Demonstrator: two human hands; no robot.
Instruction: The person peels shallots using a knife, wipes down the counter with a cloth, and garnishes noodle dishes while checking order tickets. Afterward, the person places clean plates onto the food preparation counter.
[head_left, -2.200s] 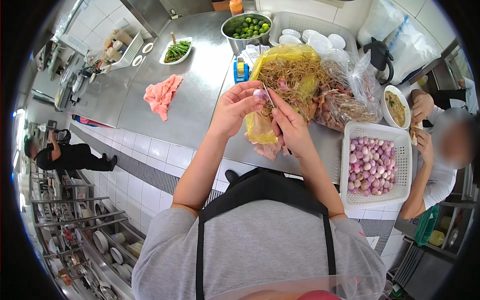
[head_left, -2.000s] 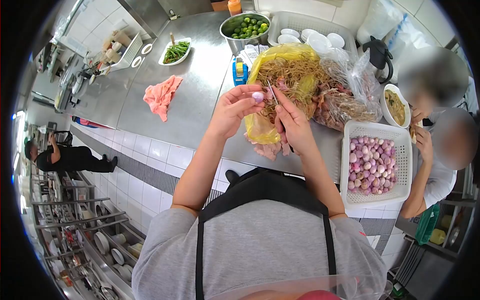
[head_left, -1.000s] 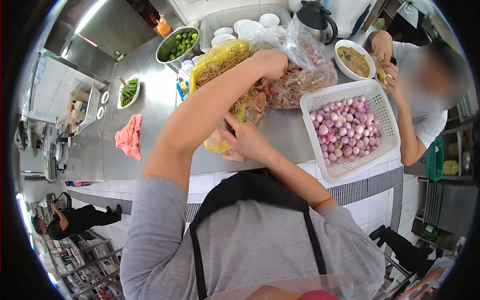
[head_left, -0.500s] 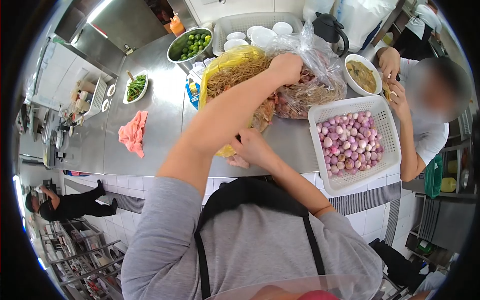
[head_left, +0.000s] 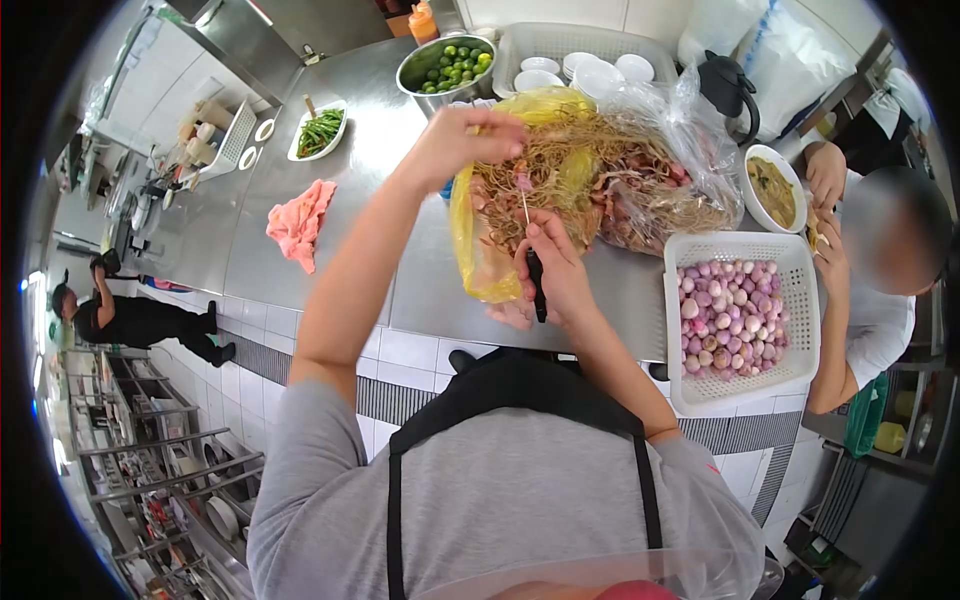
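- Steel worktop (head_left: 330, 240) fills the middle of the frame, and my left hand (head_left: 455, 140) is back over the near edge of the yellow plastic bag of stringy shallot roots and skins (head_left: 540, 170); half a second ago it was stretched further right, onto the clear plastic bag of unpeeled shallots (head_left: 660, 185).
- My left fingers are pinched together, and I judge a fresh shallot sits between them, though I cannot see it clearly.
- My right hand (head_left: 555, 275) has lifted from the counter edge and is closed around the black handle of a small paring knife (head_left: 533, 270), thin blade pointing up toward the left hand.
- That reads to me as one peeled bulb finished and the next one about to be trimmed.
- Peeled purple shallots lie in the white perforated plastic basket (head_left: 745, 250) at the right of the frame, too many to count.
- Counted: two bags, one basket of shallots, one knife, one crumpled pink cloth (head_left: 298, 222) at centre left, one steel bowl of green limes (head_left: 445, 68) at the top.
- One white dish of green beans (head_left: 318, 130) sits upper left.
- Another person's two hands (head_left: 828, 175) are at a bowl of soup (head_left: 772, 190), far right.
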